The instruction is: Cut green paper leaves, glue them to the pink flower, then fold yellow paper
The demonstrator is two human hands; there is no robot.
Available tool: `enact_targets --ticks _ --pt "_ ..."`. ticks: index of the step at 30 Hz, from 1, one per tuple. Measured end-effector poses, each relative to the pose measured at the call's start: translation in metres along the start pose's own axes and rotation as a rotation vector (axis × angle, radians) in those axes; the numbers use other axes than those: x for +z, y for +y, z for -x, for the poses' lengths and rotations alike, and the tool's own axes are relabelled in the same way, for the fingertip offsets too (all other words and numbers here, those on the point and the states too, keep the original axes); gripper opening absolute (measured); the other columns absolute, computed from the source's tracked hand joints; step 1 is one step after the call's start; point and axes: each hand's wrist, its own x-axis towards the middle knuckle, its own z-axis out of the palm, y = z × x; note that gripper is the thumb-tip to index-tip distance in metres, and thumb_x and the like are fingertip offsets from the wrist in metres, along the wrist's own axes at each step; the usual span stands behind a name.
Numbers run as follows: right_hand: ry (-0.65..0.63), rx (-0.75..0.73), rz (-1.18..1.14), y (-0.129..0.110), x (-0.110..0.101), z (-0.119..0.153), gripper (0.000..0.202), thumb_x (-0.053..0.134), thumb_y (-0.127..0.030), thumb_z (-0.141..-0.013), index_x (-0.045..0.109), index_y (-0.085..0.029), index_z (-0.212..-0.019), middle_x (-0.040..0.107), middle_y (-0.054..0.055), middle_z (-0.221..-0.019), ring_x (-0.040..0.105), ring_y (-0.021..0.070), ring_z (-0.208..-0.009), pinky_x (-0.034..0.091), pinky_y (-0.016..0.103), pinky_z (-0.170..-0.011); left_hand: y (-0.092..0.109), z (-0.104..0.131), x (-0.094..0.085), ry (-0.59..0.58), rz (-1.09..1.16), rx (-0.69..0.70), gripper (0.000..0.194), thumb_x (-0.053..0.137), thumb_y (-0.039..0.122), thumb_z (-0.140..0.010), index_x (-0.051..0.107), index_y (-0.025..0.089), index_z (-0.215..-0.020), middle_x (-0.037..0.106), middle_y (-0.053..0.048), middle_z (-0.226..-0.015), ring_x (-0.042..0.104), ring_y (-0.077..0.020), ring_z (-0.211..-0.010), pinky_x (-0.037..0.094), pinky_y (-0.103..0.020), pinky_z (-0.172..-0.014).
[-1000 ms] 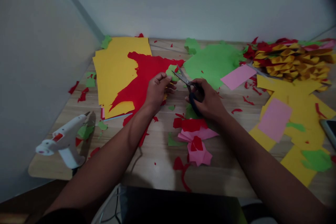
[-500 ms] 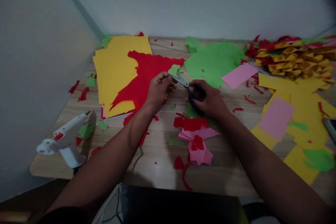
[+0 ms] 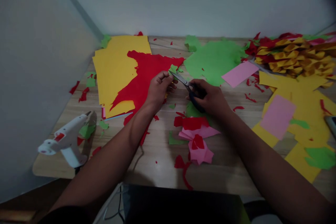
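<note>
Clock positions are read from the hands, with 12 toward the wall [image 3: 183, 7]. At 6 o'clock, nearest the body, a pink folded piece [image 3: 201, 154] with pointed lobes is laid on the wood-grain tabletop [image 3: 154, 171]; beside it lies a red offcut [image 3: 179, 162] with a curled tail. At 8 o'clock a white glue gun [image 3: 68, 131] of smooth plastic is placed near the table edge.

At the centre, a small green piece [image 3: 172, 67] is pinched narrowly in the fingertips of the left hand [image 3: 158, 88]. The scissors [image 3: 185, 82] are gripped by the handles in the right hand [image 3: 209, 97]; the metal blades are brought nearly together at the paper. Cutting is judged to be partway through: the outline of the piece is uneven, and a finished form cannot be made out.

At 10 o'clock a jagged red sheet [image 3: 147, 73], much cut away, overlaps stacked yellow sheets [image 3: 112, 63], where ample flat stock appears to be left. At 2 o'clock lies a matte green sheet [image 3: 214, 59] with irregular edges. Farther right, between 2 and 3 o'clock, crimped yellow folds [image 3: 294, 56] are heaped, apparently already shaped.
</note>
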Motion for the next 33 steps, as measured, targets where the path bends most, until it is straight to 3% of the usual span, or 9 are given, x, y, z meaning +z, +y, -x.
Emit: enact_targets --ticks 13,19,24,29,33 --pt "-0.006 -0.013 -0.017 0.0016 -0.0006 0.0003 0.047 0.076 -0.037 -0.077 0.066 -0.022 -0.121 0.076 0.004 -0.096 0.071 0.0219 -0.084 0.055 0.031 -0.078 -0.0020 -0.0005 0.0002 0.008 -0.012 0.035 0.019 0.070 0.033 -0.080 0.057 0.020 -0.078 0.064 0.001 -0.073 0.058 -0.0082 -0.056 0.046 -0.018 -0.049" --pt "-0.022 -0.005 -0.019 -0.0004 -0.0004 0.0005 0.046 0.074 -0.037 -0.078 0.065 -0.024 -0.121 0.076 0.004 -0.101 0.071 0.0230 -0.087 0.055 0.034 -0.080 -0.0026 -0.0018 0.0024 0.096 -0.033 0.051 0.021 0.072 0.033 -0.080 0.055 0.021 -0.077 0.061 0.003 -0.070 0.058 -0.0087 -0.057 0.046 -0.017 -0.048" --pt "0.040 0.018 -0.048 -0.0031 0.0033 0.0003 0.046 0.075 -0.041 -0.078 0.062 -0.022 -0.118 0.072 0.004 -0.092 0.068 0.0218 -0.081 0.054 0.034 -0.077 -0.0021 -0.0017 0.0029 0.155 -0.011 0.029 0.030 0.074 0.037 -0.079 0.049 0.022 -0.077 0.059 0.005 -0.065 0.059 -0.0090 -0.056 0.048 -0.017 -0.050" --pt "0.057 -0.003 -0.055 -0.0046 0.0044 0.0007 0.052 0.071 -0.050 -0.080 0.054 -0.023 -0.122 0.066 0.006 -0.099 0.065 0.0240 -0.090 0.053 0.039 -0.085 -0.0035 -0.0031 0.0006 0.120 0.012 0.046 0.035 0.078 0.038 -0.075 0.047 0.023 -0.078 0.060 0.006 -0.061 0.055 -0.0090 -0.047 0.044 -0.018 -0.044" --pt "0.030 -0.002 -0.015 -0.0023 0.0027 0.0010 0.050 0.073 -0.046 -0.079 0.057 -0.023 -0.121 0.067 0.006 -0.097 0.066 0.0245 -0.090 0.053 0.041 -0.087 -0.0025 -0.0026 0.0001 0.099 -0.013 0.070 0.029 0.077 0.036 -0.076 0.053 0.022 -0.078 0.058 0.006 -0.061 0.054 -0.0080 -0.048 0.044 -0.019 -0.046"
